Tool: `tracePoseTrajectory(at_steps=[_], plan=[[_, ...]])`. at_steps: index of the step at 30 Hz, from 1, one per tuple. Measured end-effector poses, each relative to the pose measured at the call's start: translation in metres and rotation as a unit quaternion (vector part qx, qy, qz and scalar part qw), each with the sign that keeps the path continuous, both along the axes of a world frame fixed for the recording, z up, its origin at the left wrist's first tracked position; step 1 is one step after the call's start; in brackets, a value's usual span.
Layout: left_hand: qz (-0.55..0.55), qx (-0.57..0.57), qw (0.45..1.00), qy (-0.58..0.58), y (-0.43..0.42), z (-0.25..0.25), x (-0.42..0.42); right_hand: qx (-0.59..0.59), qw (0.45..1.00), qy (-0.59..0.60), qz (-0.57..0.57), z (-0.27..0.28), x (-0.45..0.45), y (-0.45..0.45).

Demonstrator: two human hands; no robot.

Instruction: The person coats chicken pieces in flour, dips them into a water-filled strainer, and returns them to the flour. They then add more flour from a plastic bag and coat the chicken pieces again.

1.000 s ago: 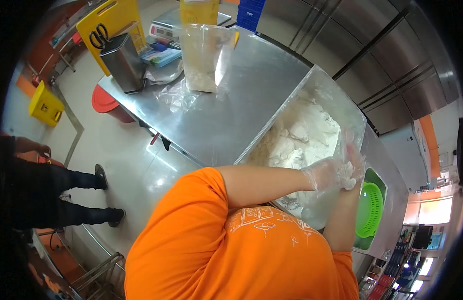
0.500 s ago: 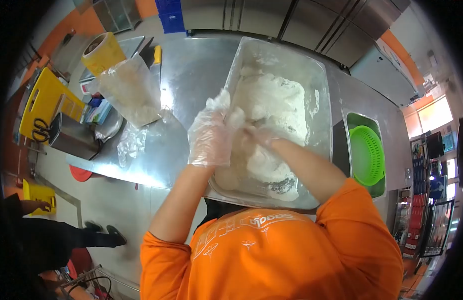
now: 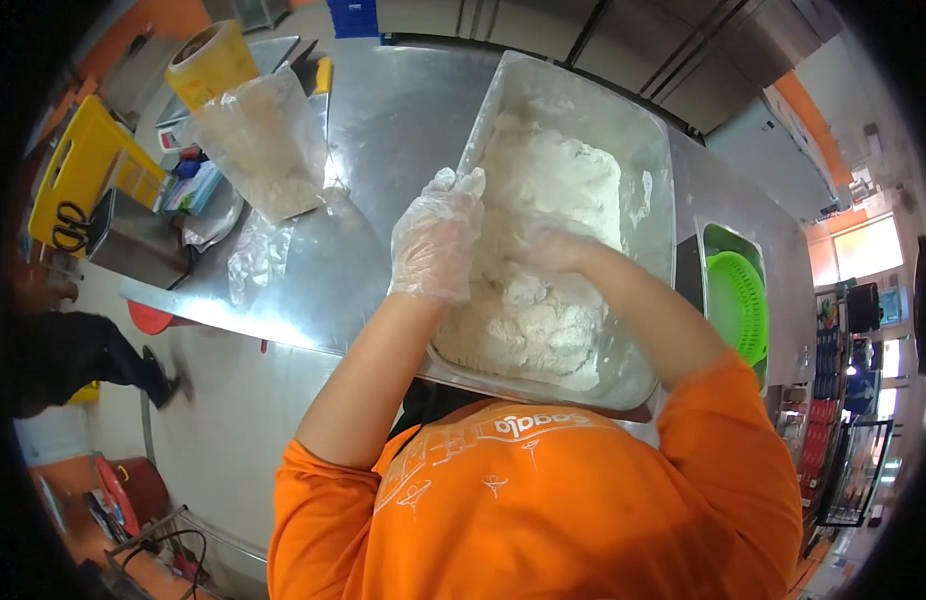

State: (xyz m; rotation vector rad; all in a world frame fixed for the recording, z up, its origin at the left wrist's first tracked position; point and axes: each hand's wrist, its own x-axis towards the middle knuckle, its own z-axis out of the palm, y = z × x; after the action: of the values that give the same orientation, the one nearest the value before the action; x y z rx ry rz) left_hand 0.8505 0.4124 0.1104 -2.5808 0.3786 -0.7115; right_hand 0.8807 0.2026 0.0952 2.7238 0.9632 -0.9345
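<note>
A large metal tub [image 3: 651, 330] of white flour-like powder [image 3: 583, 185] lies in front of me. Clumps of the powder [image 3: 548, 325] are heaped at its near end. My left hand [image 3: 438, 240], in a clear plastic glove, is closed over the tub's left rim. My right hand [image 3: 551, 247] is down in the powder near the middle of the tub. Motion and powder blur its fingers, so their pose is unclear.
On the steel table [image 3: 368, 130] left of the tub lie a plastic bag [image 3: 268, 150], a yellow roll [image 3: 211, 70] and a yellow-handled knife [image 3: 325, 78]. Scissors [image 3: 73, 228] hang by a metal container [image 3: 138, 240]. A green basket [image 3: 738, 305] stands right. Another person [image 3: 83, 355] is at left.
My left hand has drawn back onto the tub's rim. My right hand has moved within the powder, where clumps now show at the near end. The other person's legs have shifted.
</note>
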Motion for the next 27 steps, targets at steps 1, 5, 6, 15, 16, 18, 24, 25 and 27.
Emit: tracePoseTrajectory(at_steps=[1, 5, 6, 15, 16, 18, 24, 25, 27], plan=[[0.006, -0.058, 0.997, 0.044, -0.001, 0.005, -0.001, 0.047, 0.998, -0.016, -0.045, -0.002, -0.005, 0.023], [-0.026, -0.302, 0.934, 0.191, -0.002, 0.037, -0.012, 0.275, 0.955, -0.102, -0.036, -0.003, -0.072, 0.088], [-0.037, -0.16, 0.976, 0.14, 0.001, 0.025, -0.009, 0.26, 0.962, -0.078, 0.036, -0.007, -0.077, 0.081], [-0.109, -0.202, 0.97, 0.083, 0.006, 0.049, -0.021, -0.054, 0.987, 0.04, -0.147, 0.079, -0.018, 0.022], [-0.112, -0.225, 0.965, 0.075, 0.005, 0.048, -0.02, 0.021, 0.986, 0.005, -0.163, 0.053, -0.008, 0.021], [-0.112, -0.352, 0.925, 0.089, 0.0, 0.048, -0.021, 0.125, 0.967, -0.12, -0.189, 0.013, -0.002, 0.037], [-0.013, -0.452, 0.853, 0.26, -0.003, 0.066, -0.025, 0.224, 0.967, -0.065, 0.1, -0.061, -0.038, 0.085], [0.016, -0.467, 0.841, 0.271, -0.006, 0.069, -0.022, 0.258, 0.964, -0.018, 0.067, -0.057, -0.051, 0.086], [-0.013, -0.563, 0.771, 0.298, -0.002, 0.051, -0.017, 0.317, 0.945, 0.076, 0.003, -0.045, -0.087, 0.085]])
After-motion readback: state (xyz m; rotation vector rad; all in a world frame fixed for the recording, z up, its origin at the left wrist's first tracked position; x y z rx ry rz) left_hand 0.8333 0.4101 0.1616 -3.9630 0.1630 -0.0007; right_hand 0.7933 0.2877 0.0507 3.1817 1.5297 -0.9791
